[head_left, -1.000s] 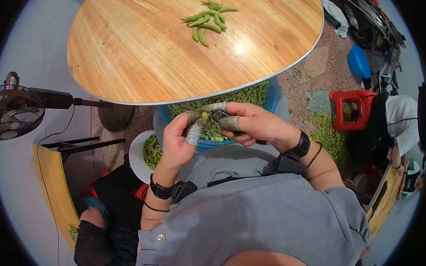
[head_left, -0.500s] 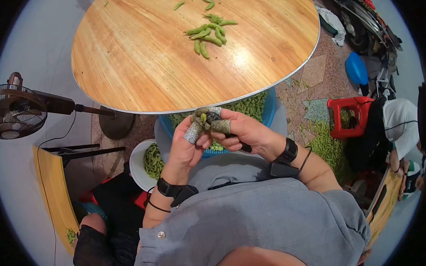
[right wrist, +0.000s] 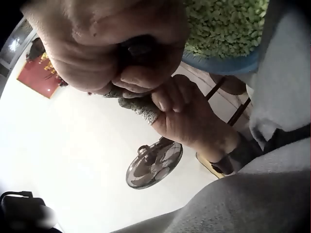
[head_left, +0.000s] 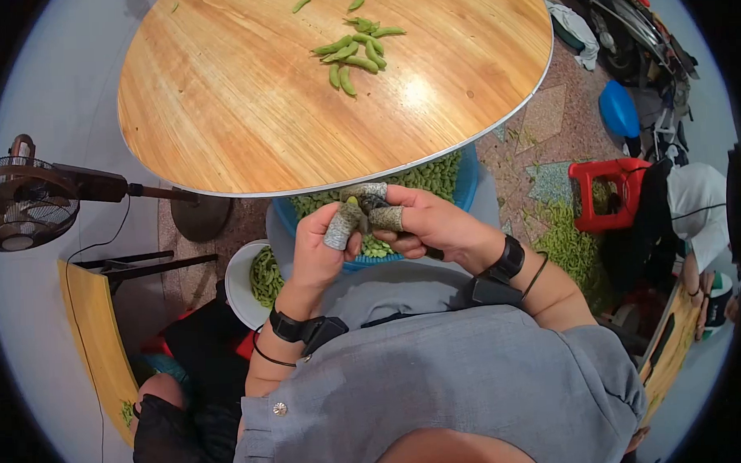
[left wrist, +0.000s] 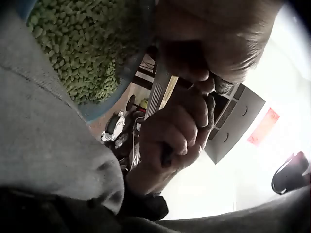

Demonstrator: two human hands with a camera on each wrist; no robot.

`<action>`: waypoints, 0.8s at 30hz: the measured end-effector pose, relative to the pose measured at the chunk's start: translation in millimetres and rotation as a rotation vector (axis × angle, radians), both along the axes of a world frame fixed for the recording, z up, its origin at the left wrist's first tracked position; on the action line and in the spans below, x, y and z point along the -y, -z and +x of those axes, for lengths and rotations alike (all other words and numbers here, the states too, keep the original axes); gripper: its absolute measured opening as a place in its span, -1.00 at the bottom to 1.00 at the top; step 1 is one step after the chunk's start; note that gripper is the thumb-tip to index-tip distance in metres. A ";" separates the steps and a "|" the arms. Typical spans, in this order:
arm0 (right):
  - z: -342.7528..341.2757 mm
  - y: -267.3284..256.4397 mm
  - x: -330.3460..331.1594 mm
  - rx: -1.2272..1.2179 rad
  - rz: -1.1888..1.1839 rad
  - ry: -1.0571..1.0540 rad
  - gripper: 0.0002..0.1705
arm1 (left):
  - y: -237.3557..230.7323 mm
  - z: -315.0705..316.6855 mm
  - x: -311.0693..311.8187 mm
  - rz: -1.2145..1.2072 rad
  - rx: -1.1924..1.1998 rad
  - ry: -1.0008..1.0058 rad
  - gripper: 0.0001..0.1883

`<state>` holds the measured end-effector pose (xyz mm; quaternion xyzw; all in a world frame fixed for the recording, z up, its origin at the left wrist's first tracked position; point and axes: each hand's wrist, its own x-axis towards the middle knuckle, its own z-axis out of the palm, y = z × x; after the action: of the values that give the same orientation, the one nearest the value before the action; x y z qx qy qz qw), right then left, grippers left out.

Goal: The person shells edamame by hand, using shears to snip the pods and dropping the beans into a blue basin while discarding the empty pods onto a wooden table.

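Note:
Close together over a blue basin [head_left: 469,175], my two hands meet at the fingertips. The left hand [head_left: 312,250] pinches a green bean pod [head_left: 352,201] between thumb and forefinger; only its yellow-green tip shows. The right hand [head_left: 448,229] has its fingers curled round a small dark-handled tool [right wrist: 138,47], whose working end is hidden among the fingertips. Grey speckled wraps [head_left: 340,226] cover thumbs and forefingers of both hands. Shelled green beans [left wrist: 82,48] fill the basin below, which sits partly under the table edge.
A rounded wooden table [head_left: 236,114] bears several pods [head_left: 360,56]. To the left stand a white bucket [head_left: 236,289] of pods and a fan [head_left: 35,202]. Rightward are a red stool [head_left: 581,195], pods heaped on the floor [head_left: 563,249] and another person [head_left: 696,212].
The hands have drawn closer together, and the left thumb now covers more of the green pod. Compared with a second ago, the table sits slightly lower in the head view.

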<state>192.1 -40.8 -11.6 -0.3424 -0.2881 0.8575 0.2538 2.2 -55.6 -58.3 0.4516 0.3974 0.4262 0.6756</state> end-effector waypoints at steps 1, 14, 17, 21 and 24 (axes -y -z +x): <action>2.0 -0.7 0.1 -0.006 -0.014 -0.026 -0.74 | 1.6 -1.2 0.3 -0.146 0.133 0.046 -0.80; 4.6 6.1 -4.0 0.125 0.201 0.042 -0.78 | 6.9 2.0 2.4 -0.412 0.771 0.337 -0.66; 0.6 18.7 -13.3 0.170 0.203 0.010 -0.83 | -2.4 5.8 2.8 -0.467 0.553 0.281 -0.70; -5.8 25.2 -8.8 0.286 0.357 0.018 -0.84 | -6.2 4.8 6.6 -0.232 -0.081 0.074 -0.86; -11.9 37.5 -4.4 0.361 0.507 0.123 -0.83 | -3.9 2.9 9.0 0.029 -0.326 0.042 -0.86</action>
<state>180.2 -36.4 -49.1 -0.4317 -0.5117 0.6667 0.3274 5.1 -64.6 -54.4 0.5329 0.4859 0.3386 0.6044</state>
